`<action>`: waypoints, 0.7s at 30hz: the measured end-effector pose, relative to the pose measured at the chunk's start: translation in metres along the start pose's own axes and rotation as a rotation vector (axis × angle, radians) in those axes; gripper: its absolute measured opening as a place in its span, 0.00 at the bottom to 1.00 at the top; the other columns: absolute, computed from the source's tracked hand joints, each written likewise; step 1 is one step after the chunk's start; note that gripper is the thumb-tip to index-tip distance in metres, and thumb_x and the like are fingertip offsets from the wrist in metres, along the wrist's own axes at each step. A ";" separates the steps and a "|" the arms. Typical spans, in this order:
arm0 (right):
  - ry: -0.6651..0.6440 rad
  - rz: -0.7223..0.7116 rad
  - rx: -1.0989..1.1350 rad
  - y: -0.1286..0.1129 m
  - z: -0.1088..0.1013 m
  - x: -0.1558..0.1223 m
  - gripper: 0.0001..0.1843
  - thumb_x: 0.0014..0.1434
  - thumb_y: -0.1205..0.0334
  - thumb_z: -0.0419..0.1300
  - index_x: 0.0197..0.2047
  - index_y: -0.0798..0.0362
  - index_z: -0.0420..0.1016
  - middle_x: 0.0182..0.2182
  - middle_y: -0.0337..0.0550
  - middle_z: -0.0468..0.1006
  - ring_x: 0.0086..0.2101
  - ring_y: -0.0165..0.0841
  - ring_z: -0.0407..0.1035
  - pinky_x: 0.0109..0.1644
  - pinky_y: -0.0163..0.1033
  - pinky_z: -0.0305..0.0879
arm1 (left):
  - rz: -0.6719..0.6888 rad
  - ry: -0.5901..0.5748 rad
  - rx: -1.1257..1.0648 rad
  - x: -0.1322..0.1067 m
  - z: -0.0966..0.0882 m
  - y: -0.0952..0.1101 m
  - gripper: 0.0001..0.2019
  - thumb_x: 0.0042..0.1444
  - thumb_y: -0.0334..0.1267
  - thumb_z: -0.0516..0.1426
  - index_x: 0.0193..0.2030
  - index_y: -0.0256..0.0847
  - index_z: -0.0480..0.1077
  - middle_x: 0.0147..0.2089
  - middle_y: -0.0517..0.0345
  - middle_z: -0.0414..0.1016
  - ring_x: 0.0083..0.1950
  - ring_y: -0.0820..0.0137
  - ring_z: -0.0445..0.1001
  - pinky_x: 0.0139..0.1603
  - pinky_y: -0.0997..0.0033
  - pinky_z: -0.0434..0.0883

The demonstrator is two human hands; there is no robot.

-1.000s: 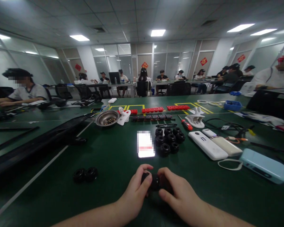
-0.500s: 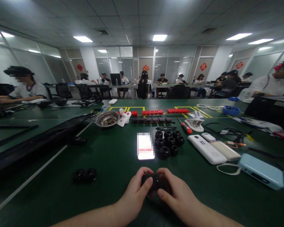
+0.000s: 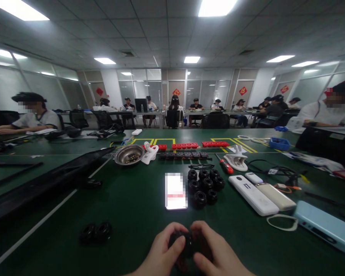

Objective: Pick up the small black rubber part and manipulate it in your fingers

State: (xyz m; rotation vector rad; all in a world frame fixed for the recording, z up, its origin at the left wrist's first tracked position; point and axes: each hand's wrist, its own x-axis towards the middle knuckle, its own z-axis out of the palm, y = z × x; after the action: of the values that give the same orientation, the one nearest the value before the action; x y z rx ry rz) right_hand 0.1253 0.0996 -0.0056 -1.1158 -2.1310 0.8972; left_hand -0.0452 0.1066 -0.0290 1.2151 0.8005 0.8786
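My left hand (image 3: pixel 162 251) and my right hand (image 3: pixel 214 253) meet at the bottom edge of the head view, both closed round a small black wheel-like part (image 3: pixel 180 242) held just above the green table (image 3: pixel 132 207). Fingers cover most of the part. Just beyond the hands lies a lit phone (image 3: pixel 175 191). To its right sits a cluster of several black rubber wheels (image 3: pixel 205 183). Two more black wheels (image 3: pixel 95 232) lie side by side to the left of my left hand.
Power banks, white (image 3: pixel 253 189), beige (image 3: pixel 276 195) and light blue (image 3: pixel 324 225), lie at the right with cables. A metal bowl (image 3: pixel 129 154), red-handled screwdriver (image 3: pixel 224 164), red parts (image 3: pixel 185 145) and black strips (image 3: pixel 46 180) lie farther back. People sit at tables all around.
The view has tilted upward, so my hands and the table things sit lower in frame. Both hands stay closed on the black part.
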 end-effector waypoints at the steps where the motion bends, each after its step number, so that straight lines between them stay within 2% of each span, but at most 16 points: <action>1: 0.000 0.017 -0.026 0.004 0.001 0.001 0.14 0.53 0.54 0.49 0.38 0.55 0.62 0.29 0.42 0.70 0.27 0.31 0.64 0.29 0.34 0.60 | -0.012 0.012 0.006 0.001 0.000 -0.001 0.22 0.46 0.54 0.53 0.39 0.37 0.60 0.27 0.60 0.66 0.21 0.77 0.66 0.21 0.78 0.62; 3: -0.031 0.056 -0.121 0.007 0.003 0.003 0.15 0.56 0.54 0.44 0.29 0.55 0.64 0.24 0.40 0.69 0.24 0.30 0.63 0.26 0.33 0.57 | -0.021 0.012 0.029 0.001 -0.001 -0.002 0.24 0.44 0.56 0.53 0.39 0.37 0.59 0.26 0.61 0.66 0.20 0.77 0.66 0.20 0.79 0.62; 5: -0.058 0.084 -0.202 0.006 0.003 0.004 0.13 0.55 0.56 0.47 0.27 0.55 0.64 0.23 0.41 0.70 0.24 0.30 0.63 0.27 0.33 0.57 | -0.009 0.007 0.034 0.002 -0.001 -0.004 0.25 0.43 0.56 0.54 0.39 0.37 0.58 0.27 0.60 0.67 0.22 0.76 0.68 0.21 0.78 0.63; 7: -0.043 0.043 -0.214 0.001 0.001 0.003 0.07 0.53 0.62 0.51 0.33 0.55 0.66 0.29 0.42 0.71 0.29 0.31 0.65 0.32 0.34 0.59 | -0.005 0.024 0.001 0.002 -0.001 -0.006 0.25 0.44 0.55 0.54 0.40 0.37 0.58 0.27 0.58 0.68 0.22 0.75 0.70 0.22 0.78 0.63; 10: 0.015 -0.089 -0.194 -0.005 -0.005 0.001 0.17 0.49 0.67 0.55 0.45 0.52 0.62 0.40 0.44 0.69 0.39 0.33 0.63 0.43 0.37 0.58 | -0.013 0.068 -0.047 0.001 0.001 -0.004 0.23 0.45 0.54 0.53 0.39 0.36 0.59 0.24 0.60 0.67 0.20 0.75 0.68 0.20 0.78 0.62; 13: 0.075 -0.054 -0.155 -0.004 -0.007 0.002 0.24 0.46 0.60 0.59 0.47 0.52 0.59 0.39 0.44 0.68 0.37 0.34 0.63 0.40 0.37 0.59 | 0.056 0.125 0.007 0.000 0.001 0.004 0.19 0.46 0.52 0.53 0.37 0.37 0.61 0.26 0.61 0.66 0.20 0.77 0.67 0.20 0.78 0.62; 16: 0.132 0.029 -0.122 0.000 -0.003 0.009 0.13 0.53 0.54 0.52 0.37 0.53 0.64 0.28 0.39 0.69 0.28 0.31 0.63 0.32 0.35 0.58 | 0.149 0.149 0.155 0.001 -0.002 0.013 0.16 0.48 0.48 0.53 0.37 0.37 0.62 0.30 0.60 0.65 0.23 0.76 0.66 0.22 0.77 0.63; 19: 0.171 0.070 -0.130 0.002 0.005 0.018 0.17 0.58 0.54 0.45 0.25 0.54 0.64 0.22 0.37 0.67 0.25 0.30 0.61 0.29 0.34 0.55 | 0.184 0.126 0.282 0.004 -0.004 0.015 0.15 0.49 0.47 0.53 0.37 0.37 0.64 0.28 0.61 0.65 0.24 0.75 0.65 0.23 0.77 0.64; 21: 0.176 0.068 -0.119 0.000 0.009 0.023 0.17 0.58 0.56 0.45 0.23 0.54 0.64 0.21 0.37 0.66 0.25 0.29 0.61 0.29 0.33 0.55 | 0.192 0.135 0.289 0.007 -0.005 0.014 0.16 0.48 0.48 0.53 0.37 0.37 0.64 0.27 0.61 0.66 0.23 0.75 0.65 0.22 0.76 0.64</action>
State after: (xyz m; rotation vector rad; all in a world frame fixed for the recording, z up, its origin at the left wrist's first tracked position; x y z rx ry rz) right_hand 0.1075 0.1172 -0.0072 -1.2840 -2.0336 0.6817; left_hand -0.0487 0.1165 -0.0169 1.5173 0.9546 1.0344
